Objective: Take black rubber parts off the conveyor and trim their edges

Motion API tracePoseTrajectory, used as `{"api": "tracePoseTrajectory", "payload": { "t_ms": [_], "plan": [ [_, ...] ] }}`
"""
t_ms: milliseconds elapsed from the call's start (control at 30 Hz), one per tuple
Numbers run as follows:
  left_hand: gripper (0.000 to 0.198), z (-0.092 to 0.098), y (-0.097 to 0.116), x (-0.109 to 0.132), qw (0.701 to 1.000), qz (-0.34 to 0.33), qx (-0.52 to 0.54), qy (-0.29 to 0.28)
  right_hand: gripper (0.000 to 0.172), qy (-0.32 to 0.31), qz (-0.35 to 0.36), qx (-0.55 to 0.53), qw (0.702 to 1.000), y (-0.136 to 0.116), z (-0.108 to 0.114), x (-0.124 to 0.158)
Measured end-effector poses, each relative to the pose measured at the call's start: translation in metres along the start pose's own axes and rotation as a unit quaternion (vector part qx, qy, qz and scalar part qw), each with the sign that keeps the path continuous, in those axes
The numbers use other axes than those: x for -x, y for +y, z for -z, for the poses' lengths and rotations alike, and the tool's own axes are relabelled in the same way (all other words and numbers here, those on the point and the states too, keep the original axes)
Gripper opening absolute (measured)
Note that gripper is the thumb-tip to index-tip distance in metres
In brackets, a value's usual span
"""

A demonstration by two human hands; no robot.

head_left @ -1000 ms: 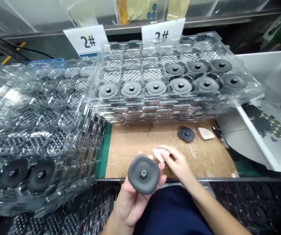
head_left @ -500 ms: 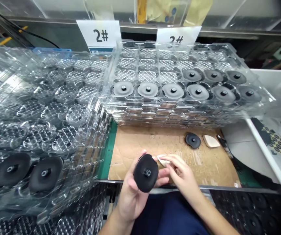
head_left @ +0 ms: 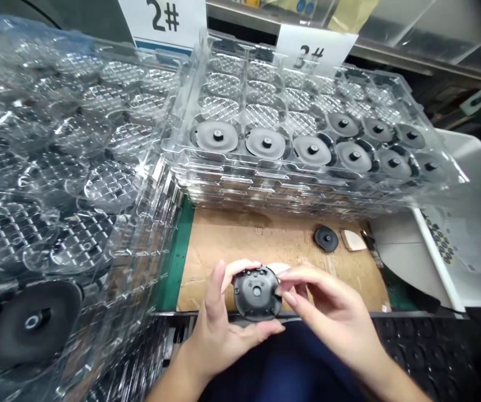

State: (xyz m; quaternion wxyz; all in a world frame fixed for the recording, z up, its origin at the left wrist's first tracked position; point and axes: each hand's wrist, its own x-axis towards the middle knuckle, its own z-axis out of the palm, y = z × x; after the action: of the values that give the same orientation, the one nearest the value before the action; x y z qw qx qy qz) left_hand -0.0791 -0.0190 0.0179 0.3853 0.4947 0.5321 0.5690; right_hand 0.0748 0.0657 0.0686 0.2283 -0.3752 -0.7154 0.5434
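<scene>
A black, rounded plastic disc [head_left: 257, 296] shows its face with a central hole and small holes along the rim. My left hand [head_left: 219, 324] holds it by the edges, thumb below and fingers behind. My right hand [head_left: 328, 307] is closed in a pinch at the disc's right rim; what lies between the fingertips is hidden. Just behind the disc and those fingers, a cream-white piece [head_left: 279, 267] is partly visible. I cannot tell whether it is held or lying down. Another black disc [head_left: 326, 239] lies on the cardboard [head_left: 223, 240], stem up, beside a cream wedge-shaped piece [head_left: 353, 240].
A stack of clear blister trays [head_left: 240, 167] stands behind the cardboard, its front pockets filled with black discs. More clear trays [head_left: 110, 223] rise on the left, with discs in the nearest pockets. To the right is a white bin [head_left: 441, 262]. Signs reading 2# [head_left: 162, 19] hang behind.
The held disc has turned over from its stemmed face to the holed face. My right fingers have come to its rim. The view has shifted slightly.
</scene>
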Motion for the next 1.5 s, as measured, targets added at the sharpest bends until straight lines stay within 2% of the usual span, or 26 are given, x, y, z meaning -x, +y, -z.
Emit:
{"api": "tracePoseTrajectory", "payload": {
  "t_ms": [200, 367, 533, 667, 767, 833, 900, 1000, 1100, 1200, 1267, 1333, 1433, 1500],
  "plan": [
    [0.113, 0.006, -0.006, -0.005, 0.997, 0.014, 0.077, 0.001, 0.015, -0.158, -0.112, -0.084, 0.977, -0.003, 0.003, -0.028],
    [0.11, 0.007, -0.004, -0.013, 0.99, 0.056, 0.129, -0.016, 0.016, -0.218, -0.2, -0.202, 0.933, 0.0, 0.011, -0.041],
    [0.107, -0.001, -0.003, -0.023, 0.987, 0.081, 0.128, -0.049, 0.017, -0.22, -0.214, -0.217, 0.927, 0.003, 0.025, -0.042],
    [0.099, -0.018, -0.005, -0.03, 0.986, 0.03, 0.146, -0.079, 0.008, -0.23, -0.174, -0.206, 0.935, 0.008, 0.039, -0.036],
    [0.1, -0.029, -0.006, -0.032, 0.991, -0.015, 0.086, -0.104, 0.006, -0.237, -0.154, -0.251, 0.926, 0.013, 0.05, -0.026],
    [0.1, -0.035, -0.004, -0.033, 0.991, -0.061, 0.045, -0.112, 0.008, -0.202, -0.156, -0.273, 0.928, 0.017, 0.055, -0.015],
    [0.104, -0.041, -0.002, -0.034, 0.987, -0.106, 0.01, -0.117, 0.009, -0.133, -0.136, -0.232, 0.954, 0.021, 0.06, -0.001],
    [0.11, -0.051, 0.002, -0.036, 0.978, -0.158, -0.032, -0.129, 0.015, -0.014, -0.014, -0.078, 0.997, 0.029, 0.068, 0.025],
    [0.113, -0.065, 0.007, -0.037, 0.974, -0.167, -0.052, -0.141, 0.027, 0.06, 0.101, 0.025, 0.993, 0.038, 0.077, 0.054],
    [0.114, -0.08, 0.011, -0.033, 0.974, -0.158, -0.054, -0.156, 0.029, 0.107, 0.113, 0.06, 0.986, 0.048, 0.087, 0.078],
    [0.111, -0.09, 0.013, -0.028, 0.975, -0.137, -0.04, -0.168, 0.028, 0.129, 0.097, 0.074, 0.984, 0.053, 0.091, 0.09],
    [0.106, -0.098, 0.016, -0.022, 0.981, -0.09, -0.027, -0.17, 0.028, 0.134, 0.097, 0.087, 0.982, 0.056, 0.093, 0.098],
    [0.096, -0.111, 0.02, -0.014, 0.986, 0.009, -0.025, -0.167, 0.022, 0.164, 0.148, 0.131, 0.966, 0.06, 0.094, 0.106],
    [0.083, -0.122, 0.021, -0.015, 0.968, 0.084, -0.061, -0.227, 0.031, 0.202, 0.16, 0.153, 0.954, 0.067, 0.095, 0.112]
  ]
}}
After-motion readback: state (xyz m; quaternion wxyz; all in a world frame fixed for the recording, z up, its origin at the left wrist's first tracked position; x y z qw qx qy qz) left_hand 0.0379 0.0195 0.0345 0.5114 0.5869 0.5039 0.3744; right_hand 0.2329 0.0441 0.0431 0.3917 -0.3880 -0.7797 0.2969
